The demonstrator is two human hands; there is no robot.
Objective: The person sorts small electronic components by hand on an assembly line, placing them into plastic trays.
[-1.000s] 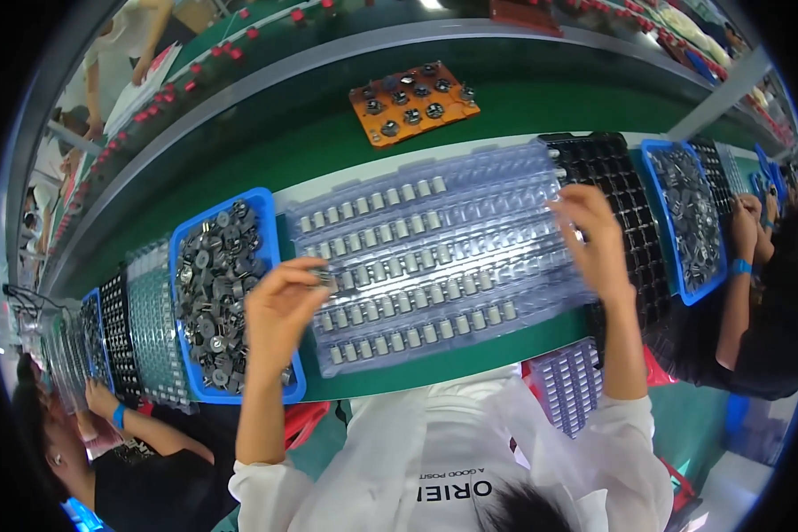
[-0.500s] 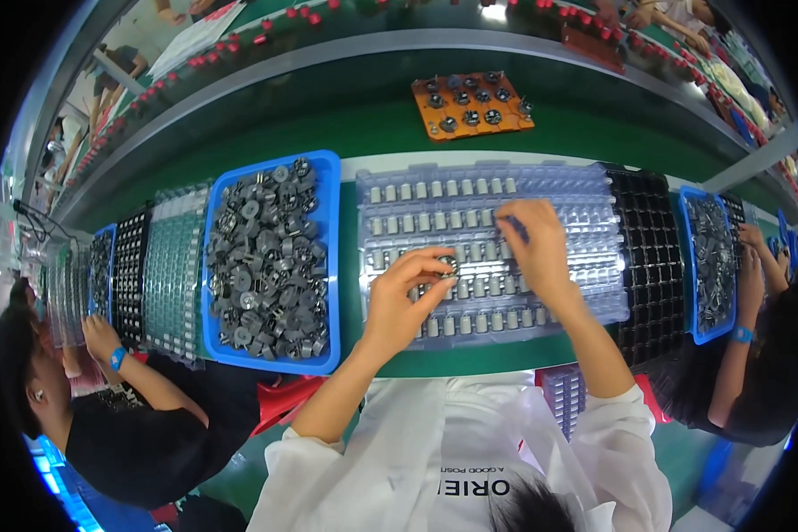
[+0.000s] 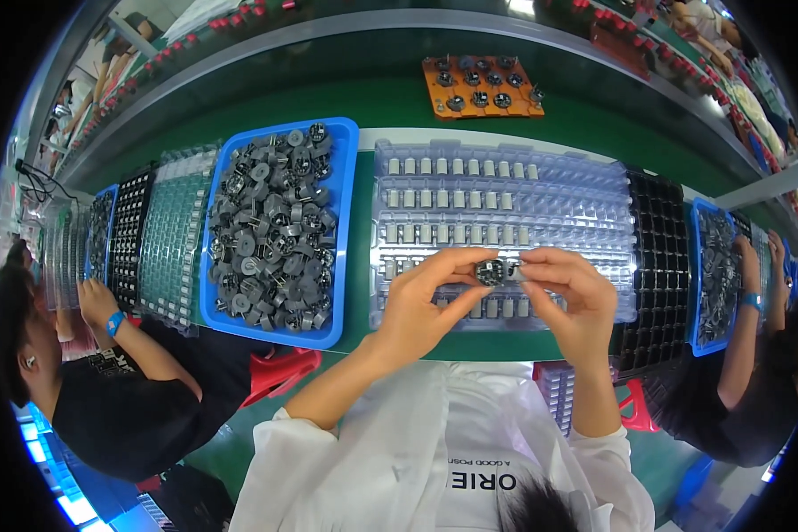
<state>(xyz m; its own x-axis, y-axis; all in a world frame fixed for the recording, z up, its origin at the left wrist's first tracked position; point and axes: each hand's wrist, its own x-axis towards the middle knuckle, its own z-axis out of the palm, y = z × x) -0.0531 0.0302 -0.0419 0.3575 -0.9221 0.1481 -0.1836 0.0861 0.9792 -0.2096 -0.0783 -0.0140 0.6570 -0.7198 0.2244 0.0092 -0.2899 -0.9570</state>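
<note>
The left hand [image 3: 430, 297] pinches a round dark part [image 3: 489, 272], and just beside its fingertips the right hand [image 3: 576, 297] grips a small silvery piece [image 3: 512, 270], presumably close for aligning, above the clear tray [image 3: 585, 197].

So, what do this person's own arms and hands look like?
The left hand and right hand are ungloved, with no visible adornment. Loose white sleeves end around elbow height, leaving the forearms bare.
</note>
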